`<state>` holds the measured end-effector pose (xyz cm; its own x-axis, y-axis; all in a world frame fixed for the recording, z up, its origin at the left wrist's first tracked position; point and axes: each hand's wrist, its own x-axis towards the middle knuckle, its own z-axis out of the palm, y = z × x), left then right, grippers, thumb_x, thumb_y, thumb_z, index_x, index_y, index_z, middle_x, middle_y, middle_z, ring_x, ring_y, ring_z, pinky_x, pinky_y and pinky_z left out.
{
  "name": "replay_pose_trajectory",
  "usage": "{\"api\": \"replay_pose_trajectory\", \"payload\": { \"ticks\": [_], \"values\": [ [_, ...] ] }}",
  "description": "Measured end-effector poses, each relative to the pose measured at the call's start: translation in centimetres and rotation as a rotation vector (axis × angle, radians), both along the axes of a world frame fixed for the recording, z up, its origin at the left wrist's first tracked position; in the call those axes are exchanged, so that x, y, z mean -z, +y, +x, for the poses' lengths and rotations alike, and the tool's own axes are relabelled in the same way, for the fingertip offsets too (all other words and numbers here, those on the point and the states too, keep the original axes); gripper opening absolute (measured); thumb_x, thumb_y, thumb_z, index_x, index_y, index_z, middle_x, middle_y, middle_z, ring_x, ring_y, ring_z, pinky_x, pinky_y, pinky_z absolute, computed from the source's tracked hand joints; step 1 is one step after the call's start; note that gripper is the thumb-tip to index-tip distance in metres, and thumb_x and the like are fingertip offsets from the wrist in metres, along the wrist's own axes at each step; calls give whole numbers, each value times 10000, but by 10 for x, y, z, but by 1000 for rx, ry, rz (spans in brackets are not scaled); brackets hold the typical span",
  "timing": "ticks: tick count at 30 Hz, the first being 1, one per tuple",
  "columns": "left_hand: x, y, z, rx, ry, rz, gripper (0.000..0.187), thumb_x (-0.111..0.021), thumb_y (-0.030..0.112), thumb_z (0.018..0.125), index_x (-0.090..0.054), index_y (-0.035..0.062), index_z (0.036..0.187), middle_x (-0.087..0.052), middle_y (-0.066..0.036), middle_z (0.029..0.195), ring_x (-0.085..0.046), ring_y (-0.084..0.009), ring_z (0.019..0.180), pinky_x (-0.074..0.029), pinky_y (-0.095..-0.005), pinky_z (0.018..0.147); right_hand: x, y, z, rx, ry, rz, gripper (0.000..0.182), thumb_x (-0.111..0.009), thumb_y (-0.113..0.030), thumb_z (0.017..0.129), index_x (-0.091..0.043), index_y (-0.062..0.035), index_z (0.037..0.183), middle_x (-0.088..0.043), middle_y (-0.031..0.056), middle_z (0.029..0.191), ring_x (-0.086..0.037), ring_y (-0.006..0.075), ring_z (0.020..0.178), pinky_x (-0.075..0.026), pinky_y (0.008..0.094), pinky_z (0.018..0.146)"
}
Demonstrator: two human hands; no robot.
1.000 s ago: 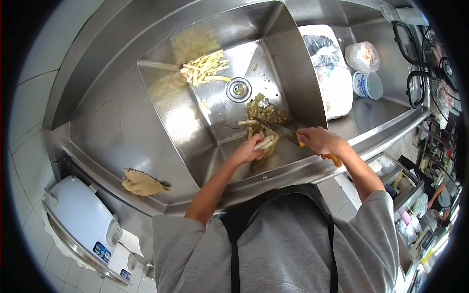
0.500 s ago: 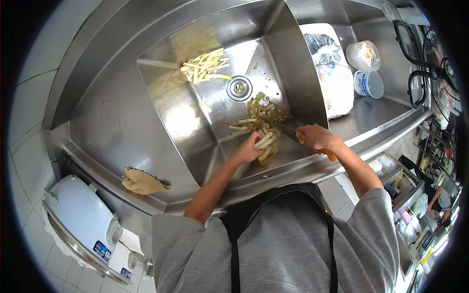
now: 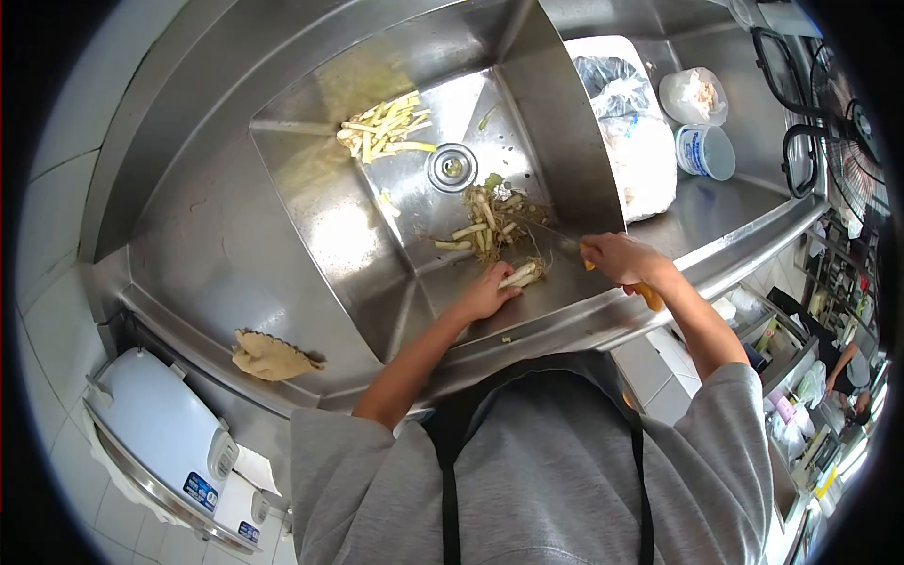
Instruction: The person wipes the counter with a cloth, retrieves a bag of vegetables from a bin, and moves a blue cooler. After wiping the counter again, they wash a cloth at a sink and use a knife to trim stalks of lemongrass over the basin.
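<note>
My left hand [image 3: 484, 294] is closed around a pale rooted stalk [image 3: 524, 274], low in the sink basin with the root end toward the right. In my right hand [image 3: 623, 260] is a knife [image 3: 557, 237]; its orange handle shows below my fist and its blade points left. The blade tip reaches the edge of a heap of root ends and leafy trimmings [image 3: 490, 218]. Farther back, beyond the drain [image 3: 453, 168], lies a pile of trimmed yellowish-white stalks [image 3: 384, 128].
Right of the basin wall stand a white container with a plastic bag [image 3: 636, 160], a clear tub [image 3: 695, 97] and a white tub [image 3: 704, 153]. A brown cloth-like piece [image 3: 273, 354] lies on the left ledge. A fan [image 3: 847, 127] stands far right, with a person [image 3: 845, 369] beyond.
The bunch of stalks in my left hand has shrunk to what looks like one stalk, lying apart from the heap. My right hand and the knife have shifted slightly right.
</note>
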<state>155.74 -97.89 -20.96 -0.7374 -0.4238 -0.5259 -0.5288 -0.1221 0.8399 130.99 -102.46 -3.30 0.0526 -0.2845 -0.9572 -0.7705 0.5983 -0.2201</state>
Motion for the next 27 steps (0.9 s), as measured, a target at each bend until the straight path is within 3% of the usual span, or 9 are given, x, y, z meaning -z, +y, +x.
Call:
{"api": "replay_pose_trajectory", "payload": {
  "ticks": [13,18,21,23,26,27],
  "values": [
    [-4,-3,-5,-7,-1,4,268,-579,204,811,-478,54,1009,-562,-185,925,-535,-349,882,-412,-399,752,4,-16,1,-140,-171,177,292,-312,-253,916,-506,-34,933,-516,105,527,-533,190,404,-440,331,388],
    [-2,0,-7,34,-47,3,239,-552,182,822,-479,65,1018,-569,-194,918,-529,-375,886,-408,-423,739,36,-15,14,-240,-243,198,310,-317,-250,908,-503,-4,935,-498,109,533,-511,208,405,-431,339,390],
    [6,5,-6,59,-69,-65,209,-536,169,825,-477,69,1000,-568,-206,894,-533,-387,859,-407,-434,726,60,-22,16,-207,-236,272,278,-332,-205,881,-504,9,926,-486,111,522,-495,221,395,-428,354,388],
    [-2,-1,-12,89,-59,25,192,-523,157,825,-467,65,983,-567,-224,867,-539,-402,823,-407,-450,703,62,-19,17,-168,-221,328,266,-338,-187,873,-510,10,918,-485,111,519,-493,222,394,-428,355,387],
    [3,3,-9,68,-53,-40,187,-525,151,817,-458,59,966,-570,-231,849,-545,-410,802,-409,-463,680,82,-12,28,-335,-373,220,224,-341,-132,846,-518,4,855,-478,111,501,-492,222,392,-417,362,364],
    [0,0,-10,86,-82,17,218,-529,144,811,-442,53,989,-574,-230,848,-549,-414,794,-412,-469,672,83,-13,31,-210,-281,325,229,-347,-150,848,-515,6,849,-499,121,515,-504,233,401,-423,368,373]
  ]
}}
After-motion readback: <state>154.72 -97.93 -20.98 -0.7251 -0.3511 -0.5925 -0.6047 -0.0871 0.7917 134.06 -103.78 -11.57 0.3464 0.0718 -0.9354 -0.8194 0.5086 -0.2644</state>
